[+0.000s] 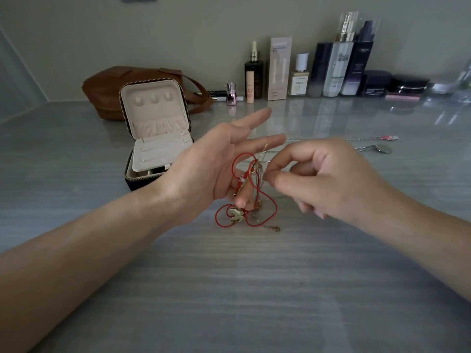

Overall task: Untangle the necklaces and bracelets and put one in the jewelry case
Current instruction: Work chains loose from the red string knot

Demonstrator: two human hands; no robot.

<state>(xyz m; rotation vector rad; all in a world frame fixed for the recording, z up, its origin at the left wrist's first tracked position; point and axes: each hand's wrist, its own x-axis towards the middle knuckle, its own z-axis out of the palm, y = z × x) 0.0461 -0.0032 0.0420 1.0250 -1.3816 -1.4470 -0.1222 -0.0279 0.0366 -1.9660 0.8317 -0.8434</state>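
Observation:
A tangle of red cord bracelets (257,197) and thin gold chains hangs between my hands above the grey tabletop (229,289). A pale butterfly charm (236,214) dangles low in it. My left hand (211,169) is palm up, its curled lower fingers hooking the red cord while two fingers stretch out straight. My right hand (321,174) pinches a fine gold chain of the tangle between thumb and forefinger. The jewelry case (155,128) stands open at the back left, its cream lid upright, nothing visible in it.
Two silver necklaces lie at the right: one with a pink charm (390,137), one with a round pendant (381,149). A brown leather bag (107,93) sits behind the case. Cosmetic bottles and jars (331,72) line the back wall.

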